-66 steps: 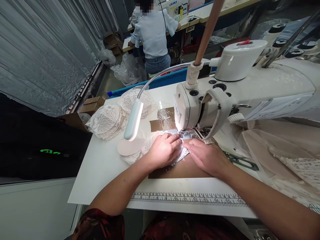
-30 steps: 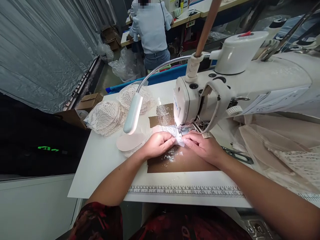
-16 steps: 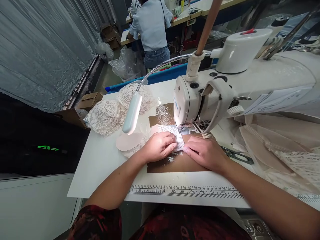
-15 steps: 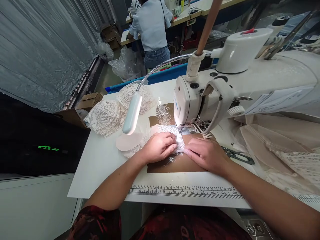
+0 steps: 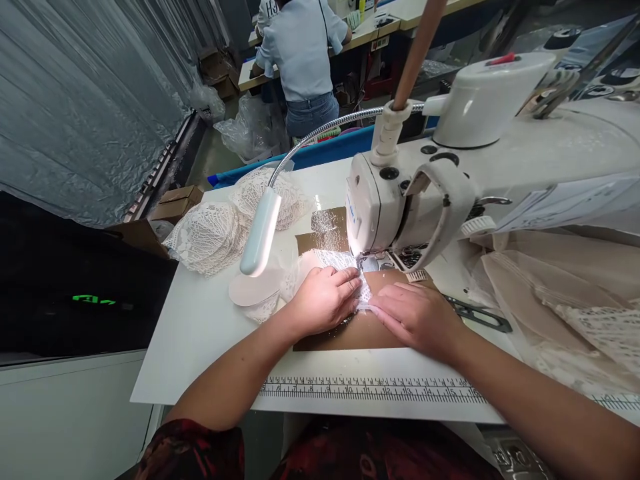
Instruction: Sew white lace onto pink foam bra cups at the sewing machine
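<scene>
A white lace piece (image 5: 334,259) lies under the needle area of the white sewing machine (image 5: 373,200), on a brown sheet (image 5: 325,340) fixed to the table. My left hand (image 5: 327,300) presses down on the lace, fingers together and partly curled, index and middle fingertips close to the presser foot (image 5: 361,262). At the lace's near right edge, my right hand (image 5: 417,313) pinches a narrow strip of it between thumb and fingers. Part of the lace is hidden beneath my left hand. A beige oval pad (image 5: 253,287) and more lace lie left of my left hand.
Two piles of lace cups (image 5: 207,237) stand at the table's back left. A gooseneck lamp (image 5: 261,233) hangs over the left side. Sheer beige fabric (image 5: 530,267) lies at right, and a printed ruler (image 5: 350,390) runs along the front edge. Beyond, a person (image 5: 305,60) sits at another table.
Both hands pinched the lace near the presser foot a second ago. My left hand now lies over the lace, fingers reaching forward; my right hand has shifted nearer me along the edge.
</scene>
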